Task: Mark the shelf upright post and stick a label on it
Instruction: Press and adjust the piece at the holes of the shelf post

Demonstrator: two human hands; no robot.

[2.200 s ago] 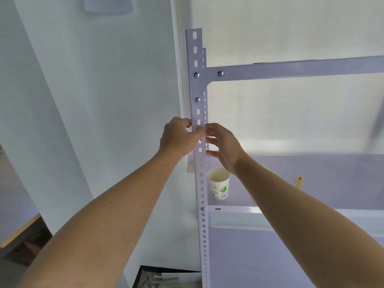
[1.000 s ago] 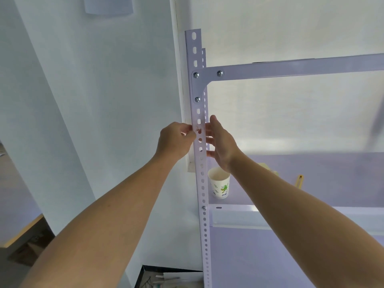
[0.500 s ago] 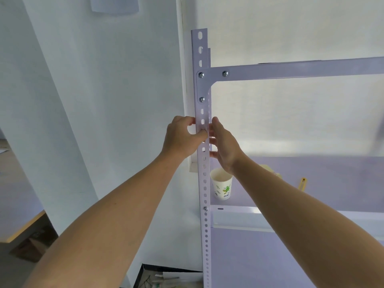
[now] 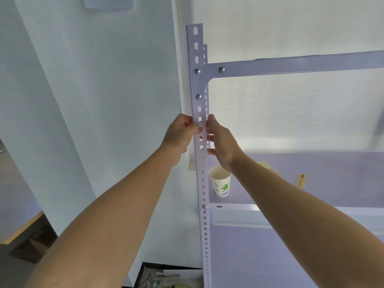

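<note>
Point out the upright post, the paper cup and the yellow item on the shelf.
upright post (image 4: 195,38): head view, front face near its top end.
paper cup (image 4: 221,185): head view, middle of its printed wall.
yellow item (image 4: 300,181): head view, its middle.

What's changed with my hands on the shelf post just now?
The left hand briefly lifted its thumb off the post, then pressed it back. The right hand stretched its fingers up the post's right edge. Height on the post unchanged; paper cup unmoved.
</note>
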